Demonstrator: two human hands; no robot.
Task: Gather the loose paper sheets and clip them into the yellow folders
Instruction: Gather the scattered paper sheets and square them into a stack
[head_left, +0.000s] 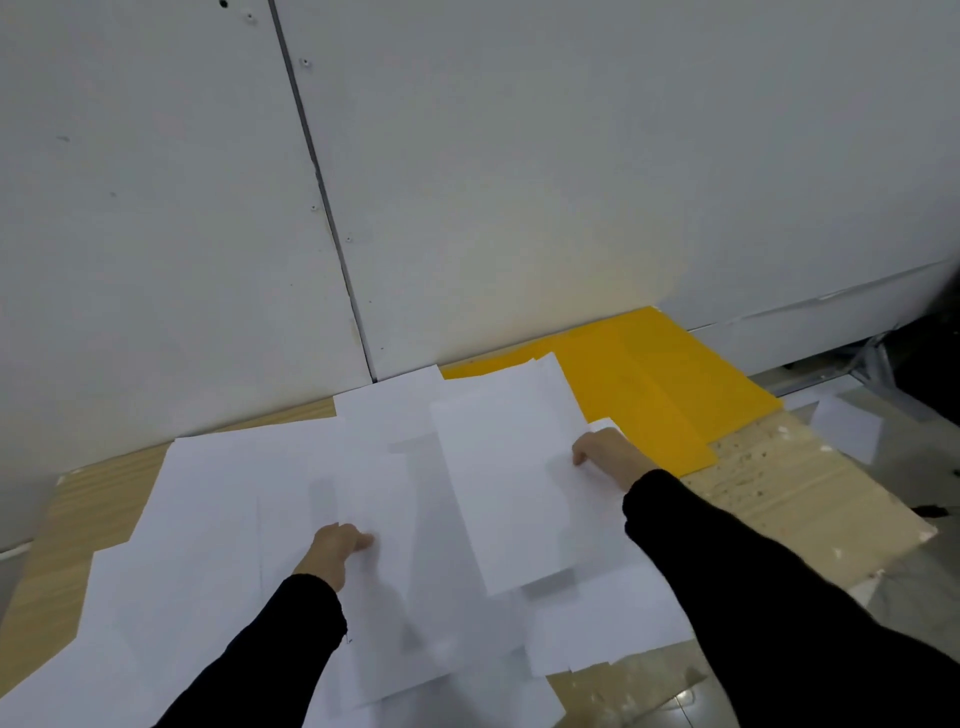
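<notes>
Head view is showing gathering under way: the right hand (610, 460) is pinching the edge of the top sheet (509, 483) between thumb and curled fingers, while the left hand (336, 548) is bending its fingers onto the loose sheets (223, 519) spreading over the table (104, 488); whether it is grasping any I cannot tell. The yellow folders (654, 384) are lying just beyond the right fingers, partly under paper; next, I judge, the sheets are needing squaring into one stack before clipping.
</notes>
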